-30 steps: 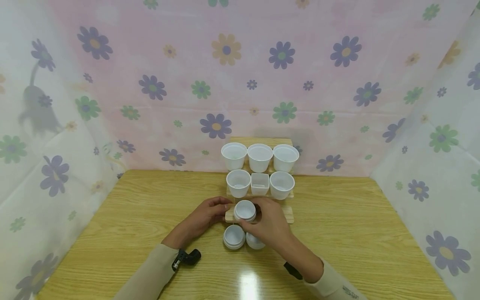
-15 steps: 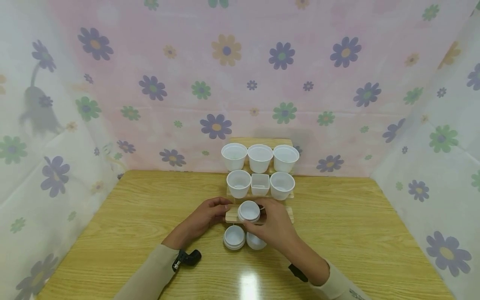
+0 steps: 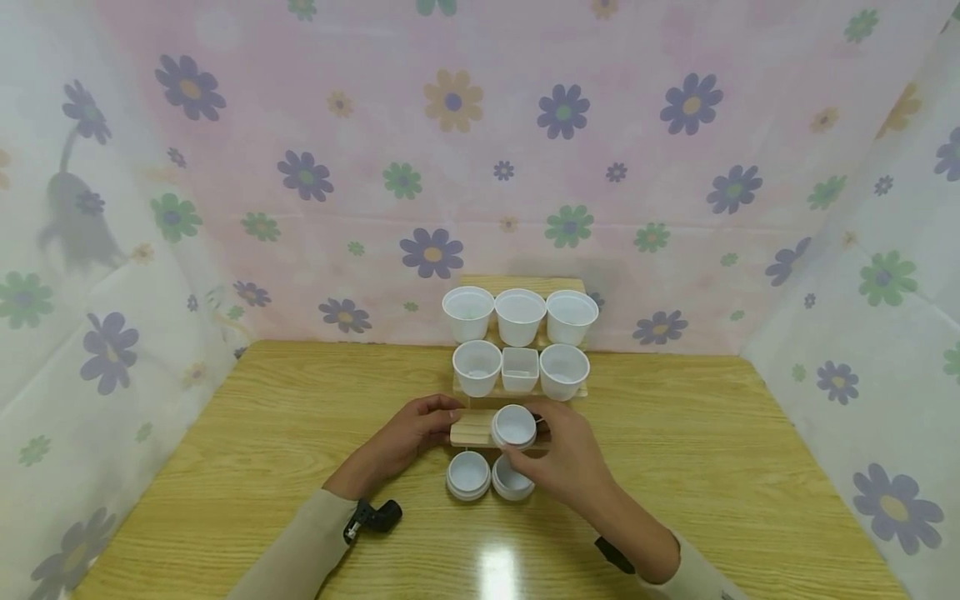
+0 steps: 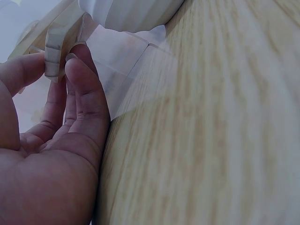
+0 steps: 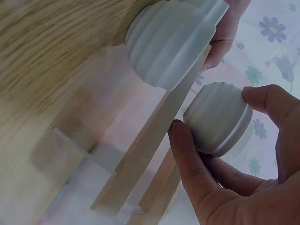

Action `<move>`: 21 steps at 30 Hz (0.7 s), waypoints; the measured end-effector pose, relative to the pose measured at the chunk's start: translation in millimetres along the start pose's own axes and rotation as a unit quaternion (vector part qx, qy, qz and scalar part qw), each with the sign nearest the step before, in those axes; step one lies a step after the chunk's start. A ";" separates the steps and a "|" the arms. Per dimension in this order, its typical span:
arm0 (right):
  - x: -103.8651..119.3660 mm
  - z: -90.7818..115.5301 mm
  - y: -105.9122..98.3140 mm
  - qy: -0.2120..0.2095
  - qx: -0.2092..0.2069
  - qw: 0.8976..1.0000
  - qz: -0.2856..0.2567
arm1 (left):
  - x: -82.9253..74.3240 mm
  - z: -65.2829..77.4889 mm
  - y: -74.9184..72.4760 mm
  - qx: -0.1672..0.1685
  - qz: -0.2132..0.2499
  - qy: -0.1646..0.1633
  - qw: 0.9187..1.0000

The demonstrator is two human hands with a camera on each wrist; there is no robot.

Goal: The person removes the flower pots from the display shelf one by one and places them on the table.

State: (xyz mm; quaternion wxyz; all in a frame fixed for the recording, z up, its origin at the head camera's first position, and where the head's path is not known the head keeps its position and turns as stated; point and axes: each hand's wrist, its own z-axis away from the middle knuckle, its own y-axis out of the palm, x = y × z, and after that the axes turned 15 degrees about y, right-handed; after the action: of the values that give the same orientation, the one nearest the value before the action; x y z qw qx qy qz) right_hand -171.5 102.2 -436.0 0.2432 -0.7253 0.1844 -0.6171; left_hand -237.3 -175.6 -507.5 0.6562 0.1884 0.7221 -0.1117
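My right hand (image 3: 572, 457) pinches a small white ribbed pot (image 3: 514, 426) between thumb and fingers, upright at the front wooden shelf board (image 3: 472, 429). In the right wrist view the ribbed pot (image 5: 218, 119) sits close against the board (image 5: 154, 133); whether it bears weight there I cannot tell. My left hand (image 3: 405, 435) holds the board's left end, and the left wrist view shows thumb and fingertips on either side of that end (image 4: 55, 51). Two more white pots, a left one (image 3: 468, 475) and a right one (image 3: 513, 479), stand just in front of the board.
Behind, the tiered wooden stand carries a row of round white cups (image 3: 477, 367) with a square clear cup (image 3: 521, 369) among them. Above is a back row of white cups (image 3: 521, 315). The wood-grain table (image 3: 315, 400) meets a flowered cloth backdrop (image 3: 480, 192).
My right hand has carried the small white pot rightward along the front board, baring its left part. The right pot in front now shows more fully. My left hand has stayed put.
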 end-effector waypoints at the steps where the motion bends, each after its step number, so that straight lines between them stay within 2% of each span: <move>1: -1.2 0.9 -0.9 0.003 -0.002 1.000 0.000 | 0.2 0.1 -0.1 0.000 -0.001 0.000 1.000; 15: -12.1 11.4 -17.0 0.023 -0.007 1.000 -0.008 | 0.9 0.2 0.3 -0.002 -0.004 -0.005 1.000; 21: -17.0 14.4 -21.9 0.019 -0.018 1.000 -0.003 | 0.0 -0.1 0.2 -0.001 -0.003 -0.001 1.000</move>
State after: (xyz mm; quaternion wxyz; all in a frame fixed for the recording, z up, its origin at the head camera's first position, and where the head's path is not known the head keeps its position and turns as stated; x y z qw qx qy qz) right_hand -160.9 131.5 -438.6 0.2249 -0.7180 0.1982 -0.6282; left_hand -237.3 -175.4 -507.5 0.6570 0.1852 0.7220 -0.1130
